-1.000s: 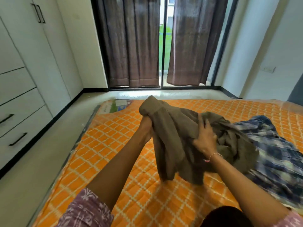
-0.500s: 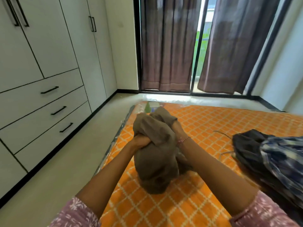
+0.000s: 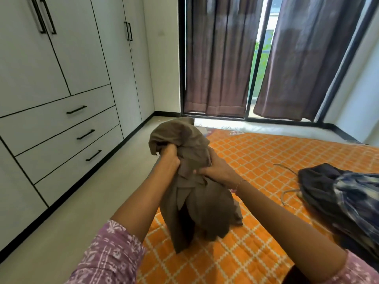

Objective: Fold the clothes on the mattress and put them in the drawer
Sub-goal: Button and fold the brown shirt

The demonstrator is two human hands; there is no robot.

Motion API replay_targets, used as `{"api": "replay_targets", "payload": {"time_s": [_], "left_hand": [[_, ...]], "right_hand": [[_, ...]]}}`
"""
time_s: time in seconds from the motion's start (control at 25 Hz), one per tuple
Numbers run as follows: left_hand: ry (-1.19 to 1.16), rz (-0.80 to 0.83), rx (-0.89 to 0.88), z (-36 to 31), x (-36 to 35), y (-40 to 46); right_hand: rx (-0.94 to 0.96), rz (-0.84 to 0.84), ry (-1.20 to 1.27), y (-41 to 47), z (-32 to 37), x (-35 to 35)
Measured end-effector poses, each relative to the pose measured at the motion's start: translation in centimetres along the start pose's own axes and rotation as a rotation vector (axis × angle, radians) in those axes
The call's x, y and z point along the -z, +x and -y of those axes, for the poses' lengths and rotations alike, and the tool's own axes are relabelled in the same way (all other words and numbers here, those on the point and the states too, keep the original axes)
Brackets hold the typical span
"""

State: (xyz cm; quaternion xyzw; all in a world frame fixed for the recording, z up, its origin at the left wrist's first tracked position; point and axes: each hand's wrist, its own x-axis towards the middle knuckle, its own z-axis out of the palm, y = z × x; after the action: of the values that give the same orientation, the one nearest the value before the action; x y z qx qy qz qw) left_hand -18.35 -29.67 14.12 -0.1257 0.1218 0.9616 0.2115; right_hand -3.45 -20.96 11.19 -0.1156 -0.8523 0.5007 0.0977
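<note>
A crumpled olive-brown garment (image 3: 196,199) hangs in front of me above the orange quilted mattress (image 3: 256,152), its lower end touching the cover. My left hand (image 3: 169,159) is clenched in the cloth near its top. My right hand (image 3: 217,170) grips the cloth just to the right, fingers closed into the folds. A dark blue checked garment (image 3: 346,203) lies bunched on the mattress at the right. The white wardrobe at the left has three stacked drawers (image 3: 67,136) with black handles, all closed.
Pale floor (image 3: 67,218) runs between the wardrobe and the mattress's left edge. Brown curtains (image 3: 217,58) hang over a black-framed glass door at the far end. A grey cord (image 3: 287,193) lies on the mattress beside the blue garment.
The view has swung left toward the wardrobe. My hands have gathered the brown garment into a tighter bundle and raised it, moving it toward the mattress's left edge.
</note>
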Motion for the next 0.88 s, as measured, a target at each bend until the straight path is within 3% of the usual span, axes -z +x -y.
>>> {"api": "replay_targets", "payload": {"time_s": [0.04,0.08,0.12,0.16,0.2,0.28,0.4,0.44,0.52,0.56,0.72,0.8,0.88], "left_hand": [[0.277,-0.222,-0.192,0.2,0.7,0.2],[0.727,-0.348,-0.350,-0.1,1.0,-1.3],[1.075,-0.134,-0.159,-0.2,1.5,-2.6],[1.333,-0.091,-0.020,-0.6,1.8,-3.7],[1.442,-0.057,0.028,-1.1,2.5,-4.0],[1.552,0.120,-0.235,-2.2,2.8,-4.2],[1.844,0.578,-0.456,-2.7,2.4,-6.3],[2.033,0.634,-0.501,-2.5,2.7,-6.7],[2.378,0.565,-0.678,-2.2,3.0,-6.6],[2.396,0.551,-0.728,-2.0,2.7,-6.1],[1.884,0.673,-0.663,-1.5,1.1,-5.2],[1.665,0.511,-0.605,-1.3,0.4,-4.4],[1.468,0.263,-0.546,-1.8,0.1,-3.3]], "right_hand": [[0.055,-0.072,-0.109,0.5,0.1,0.2],[0.056,-0.132,-0.121,1.1,0.8,0.6],[0.064,-0.144,-0.131,1.8,1.2,0.9],[0.068,-0.117,-0.126,2.3,1.8,1.3],[0.072,-0.072,-0.126,2.9,2.2,1.7],[0.112,-0.027,-0.162,3.8,3.1,2.4],[0.121,-0.066,-0.093,4.1,5.4,3.7],[0.093,-0.070,-0.071,4.5,5.7,4.2],[0.035,-0.039,-0.068,5.3,6.1,4.9],[0.021,0.006,-0.060,5.5,6.2,5.3],[0.054,0.140,0.061,6.0,5.2,6.9],[0.109,0.160,0.031,5.6,4.4,7.8],[0.123,0.240,-0.238,5.1,3.6,8.8]]}}
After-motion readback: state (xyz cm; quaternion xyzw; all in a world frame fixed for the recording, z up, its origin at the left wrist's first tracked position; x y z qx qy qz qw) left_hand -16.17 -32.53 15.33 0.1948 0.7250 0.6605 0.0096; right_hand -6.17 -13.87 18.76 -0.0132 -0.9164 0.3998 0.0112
